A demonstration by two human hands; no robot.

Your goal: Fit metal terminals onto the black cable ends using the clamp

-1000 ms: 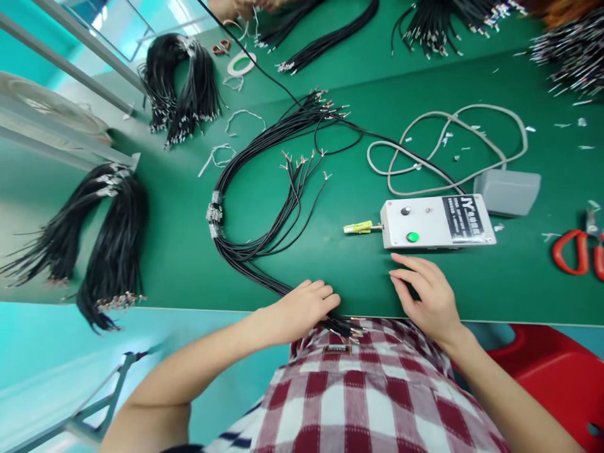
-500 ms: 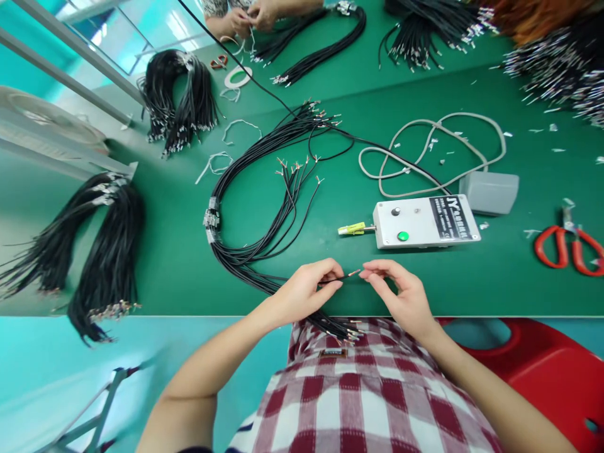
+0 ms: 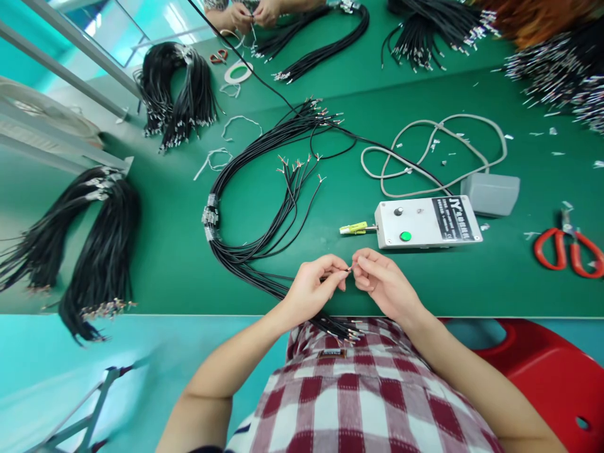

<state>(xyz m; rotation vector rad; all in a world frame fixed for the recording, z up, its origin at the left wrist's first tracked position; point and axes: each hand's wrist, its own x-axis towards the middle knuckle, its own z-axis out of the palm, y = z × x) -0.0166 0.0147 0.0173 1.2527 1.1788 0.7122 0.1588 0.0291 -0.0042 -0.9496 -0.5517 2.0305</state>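
Observation:
My left hand (image 3: 318, 283) pinches a black cable near its stripped end, over the front edge of the green table. Close against that end, the fingertips of my right hand (image 3: 384, 280) are pressed together on the thin bared wires (image 3: 350, 269). The cable belongs to a taped bundle of black cables (image 3: 226, 255) that curves round on the left. Some of its ends (image 3: 337, 328) hang past the table edge below my left hand, while others with splayed wires lie on the table. Just beyond my right hand sits a white control box (image 3: 427, 221) with a green button and a yellow-tipped shaft.
Red-handled scissors (image 3: 569, 245) lie at the right. A grey adapter (image 3: 491, 194) and coiled grey cord are behind the box. More cable bundles (image 3: 101, 239) hang over the left edge. Across the table, another person's hands (image 3: 255, 16) work near a tape roll (image 3: 238, 72).
My right hand has moved left and its fingertips have closed on the wire end held by my left hand. The gap between the hands has narrowed.

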